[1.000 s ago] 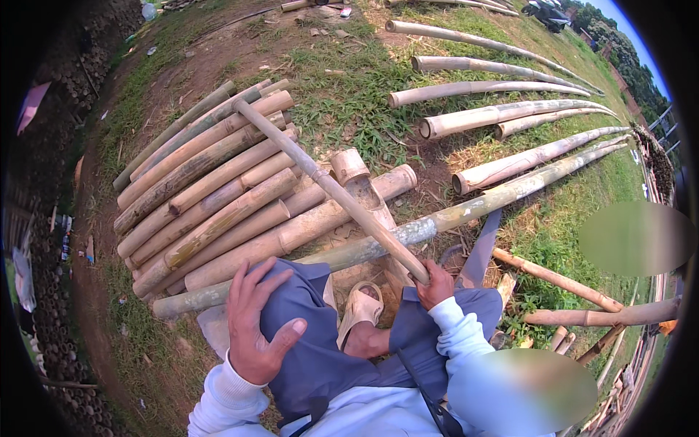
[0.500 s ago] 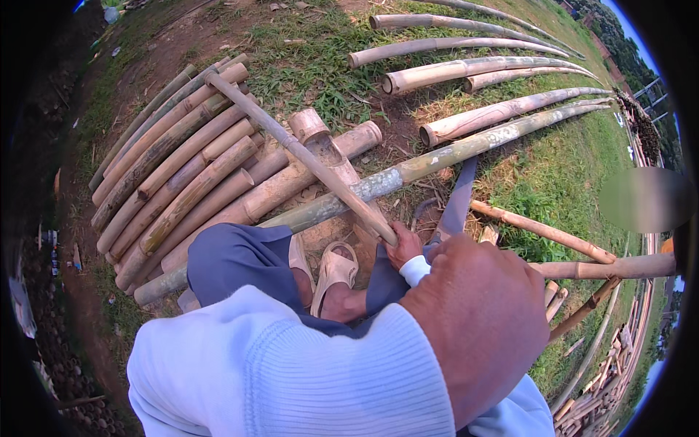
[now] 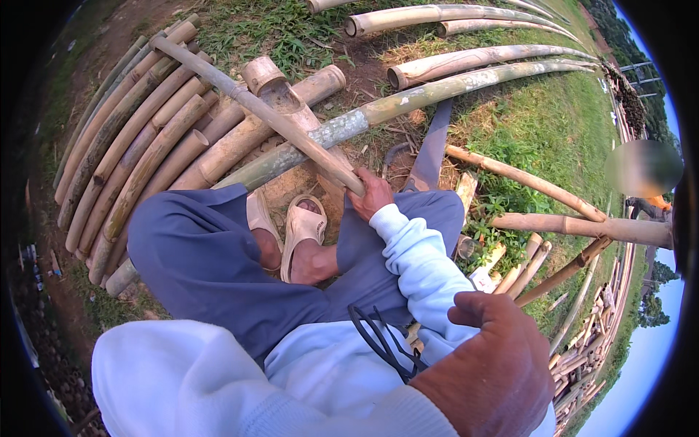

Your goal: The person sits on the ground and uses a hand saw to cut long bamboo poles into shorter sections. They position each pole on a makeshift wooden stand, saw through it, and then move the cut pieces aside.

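Observation:
My right hand [image 3: 371, 194] is closed around the near end of a slim bamboo pole [image 3: 255, 108]. That pole slants to the upper left, its far end above a row of cut bamboo lengths [image 3: 145, 138]. Under it lie a notched piece of bamboo [image 3: 280, 95] and a long mottled green bamboo stem [image 3: 342, 130]. My left hand [image 3: 495, 357] is curled in front of my chest at the lower right. Its fingertips are turned away, so anything inside is hidden. Beside my right knee a flat grey-blue, blade-like strip [image 3: 432, 142] runs under the green stem.
Long bamboo stems [image 3: 480, 64] lie on the grass at the upper right. A crossed bamboo frame [image 3: 582, 227] stands to the right, with cut pieces [image 3: 528, 266] near it. A larger bamboo heap [image 3: 582, 364] is at the far right. My sandalled feet [image 3: 302, 233] rest between the stems.
My left hand has moved down and away from my right hand, uncovering the right sleeve. The whole scene has shifted up and left in view. My right hand still grips the pole.

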